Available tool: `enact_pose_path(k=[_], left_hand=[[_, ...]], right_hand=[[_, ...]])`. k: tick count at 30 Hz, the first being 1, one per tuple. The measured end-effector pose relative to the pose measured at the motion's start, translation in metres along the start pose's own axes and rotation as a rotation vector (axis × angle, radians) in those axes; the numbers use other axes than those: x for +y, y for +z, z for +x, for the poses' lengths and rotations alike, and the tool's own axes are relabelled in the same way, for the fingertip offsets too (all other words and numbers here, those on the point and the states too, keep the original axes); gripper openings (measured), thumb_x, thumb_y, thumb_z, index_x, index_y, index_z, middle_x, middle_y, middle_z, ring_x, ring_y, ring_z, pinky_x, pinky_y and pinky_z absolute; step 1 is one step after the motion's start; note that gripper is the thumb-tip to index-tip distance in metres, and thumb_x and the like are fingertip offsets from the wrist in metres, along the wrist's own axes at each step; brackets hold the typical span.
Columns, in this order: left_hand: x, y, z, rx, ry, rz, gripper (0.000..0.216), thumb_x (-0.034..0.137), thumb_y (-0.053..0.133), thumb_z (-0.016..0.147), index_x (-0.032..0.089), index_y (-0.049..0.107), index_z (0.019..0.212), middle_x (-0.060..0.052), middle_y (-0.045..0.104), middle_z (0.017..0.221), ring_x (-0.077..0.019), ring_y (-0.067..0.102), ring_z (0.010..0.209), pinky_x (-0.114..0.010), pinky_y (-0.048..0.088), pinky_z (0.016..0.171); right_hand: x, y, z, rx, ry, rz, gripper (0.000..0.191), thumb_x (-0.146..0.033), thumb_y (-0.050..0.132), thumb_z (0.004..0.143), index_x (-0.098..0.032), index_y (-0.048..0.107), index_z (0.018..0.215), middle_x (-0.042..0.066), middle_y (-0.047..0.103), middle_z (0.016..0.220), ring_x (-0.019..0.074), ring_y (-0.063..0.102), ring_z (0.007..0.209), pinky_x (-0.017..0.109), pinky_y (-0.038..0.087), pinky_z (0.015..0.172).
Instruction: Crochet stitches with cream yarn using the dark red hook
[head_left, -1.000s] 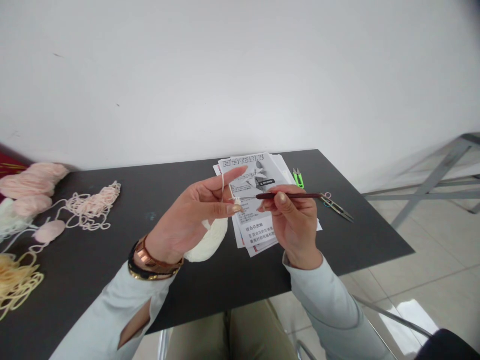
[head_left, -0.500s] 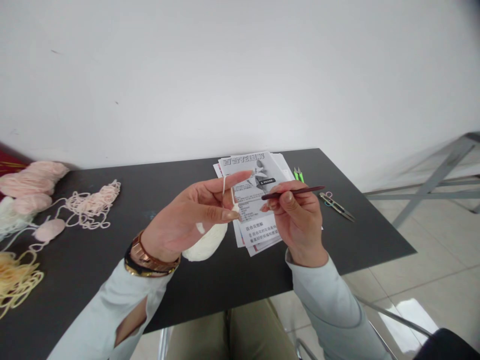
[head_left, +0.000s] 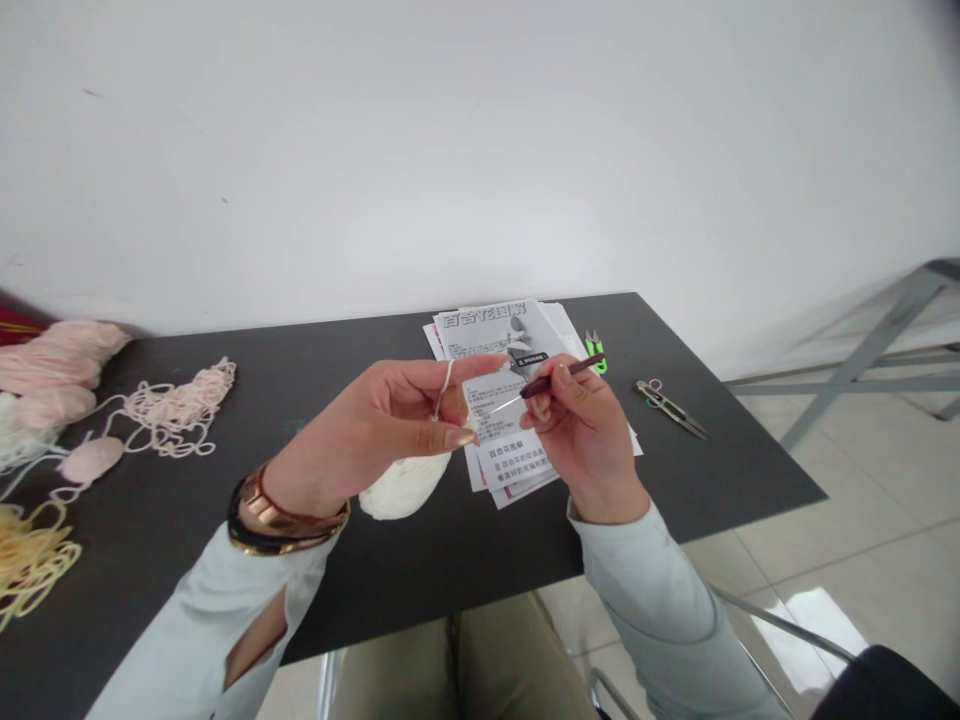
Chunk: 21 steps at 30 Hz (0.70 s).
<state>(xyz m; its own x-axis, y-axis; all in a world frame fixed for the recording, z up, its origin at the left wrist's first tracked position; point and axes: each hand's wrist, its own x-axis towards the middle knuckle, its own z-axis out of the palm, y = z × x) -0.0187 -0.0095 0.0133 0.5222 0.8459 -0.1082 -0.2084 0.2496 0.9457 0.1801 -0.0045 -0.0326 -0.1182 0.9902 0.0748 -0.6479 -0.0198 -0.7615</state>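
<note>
My left hand (head_left: 379, 430) is raised over the black table (head_left: 300, 390). A strand of white yarn (head_left: 445, 385) runs over its stretched forefinger, and thumb and middle finger pinch a tiny bit of crochet work. A ball of white yarn (head_left: 397, 488) lies on the table just under that hand. My right hand (head_left: 581, 430) grips a dark red crochet hook (head_left: 559, 375), whose thin metal tip points left into the pinched work. Both hands hover above a stack of printed sheets (head_left: 510, 400).
Green snips (head_left: 595, 350) and metal snips (head_left: 670, 408) lie right of the sheets. Pink yarn balls (head_left: 56, 370) and a loose pink tangle (head_left: 180, 405) sit at the left, yellow yarn (head_left: 30, 560) at the near left edge. A metal frame (head_left: 862, 370) stands at the right.
My right hand has swung the hook from level to slanted and moved left, bringing the tip to the work in my left hand. My left hand has stayed nearly still.
</note>
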Motion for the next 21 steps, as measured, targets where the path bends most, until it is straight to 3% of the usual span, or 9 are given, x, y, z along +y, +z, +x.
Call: enact_pose_path(k=[4,8,10,14,21], left_hand=[[0.0,0.006,0.001,0.121,0.126,0.235,0.017,0.016,0.078,0.075,0.019,0.081,0.092,0.0,0.062,0.069,-0.0084,0.048,0.061,-0.022,0.037,0.056],[-0.01,0.012,0.008,0.176,0.133,0.175,0.047,0.013,0.077,0.074,0.022,0.073,0.12,0.001,0.062,0.067,-0.0091,0.048,0.062,-0.024,0.04,0.061],[-0.016,0.012,0.011,0.185,0.107,0.123,0.052,0.013,0.077,0.074,0.023,0.07,0.124,0.0,0.065,0.071,-0.0101,0.052,0.066,-0.025,0.043,0.065],[-0.023,0.011,0.014,0.2,0.096,0.029,0.05,0.014,0.078,0.073,0.025,0.071,0.122,0.0,0.068,0.073,-0.0105,0.059,0.071,-0.026,0.047,0.074],[-0.026,0.016,0.015,0.231,0.138,-0.019,0.049,0.02,0.083,0.07,0.022,0.073,0.118,-0.002,0.073,0.087,-0.0125,0.063,0.08,-0.028,0.051,0.083]], right_hand=[[0.006,0.003,0.003,0.029,0.178,0.089,0.024,-0.034,0.086,0.067,-0.018,0.071,0.077,-0.007,0.066,0.054,0.0041,0.057,0.042,0.012,0.058,0.046],[0.012,0.009,0.002,0.07,0.134,0.062,0.023,-0.034,0.085,0.068,-0.018,0.072,0.079,-0.005,0.069,0.056,0.0052,0.061,0.044,0.014,0.06,0.05],[0.014,0.012,0.001,0.085,0.092,0.042,0.022,-0.033,0.084,0.07,-0.017,0.073,0.08,-0.005,0.07,0.057,0.0055,0.063,0.045,0.014,0.06,0.051],[0.015,0.013,0.0,0.107,0.031,0.011,0.02,-0.033,0.081,0.073,-0.017,0.072,0.081,-0.004,0.07,0.058,0.0059,0.064,0.048,0.014,0.06,0.051],[0.016,0.008,0.003,0.084,0.085,0.069,0.022,-0.035,0.081,0.074,-0.017,0.07,0.081,-0.005,0.068,0.059,0.0053,0.062,0.048,0.015,0.061,0.052]])
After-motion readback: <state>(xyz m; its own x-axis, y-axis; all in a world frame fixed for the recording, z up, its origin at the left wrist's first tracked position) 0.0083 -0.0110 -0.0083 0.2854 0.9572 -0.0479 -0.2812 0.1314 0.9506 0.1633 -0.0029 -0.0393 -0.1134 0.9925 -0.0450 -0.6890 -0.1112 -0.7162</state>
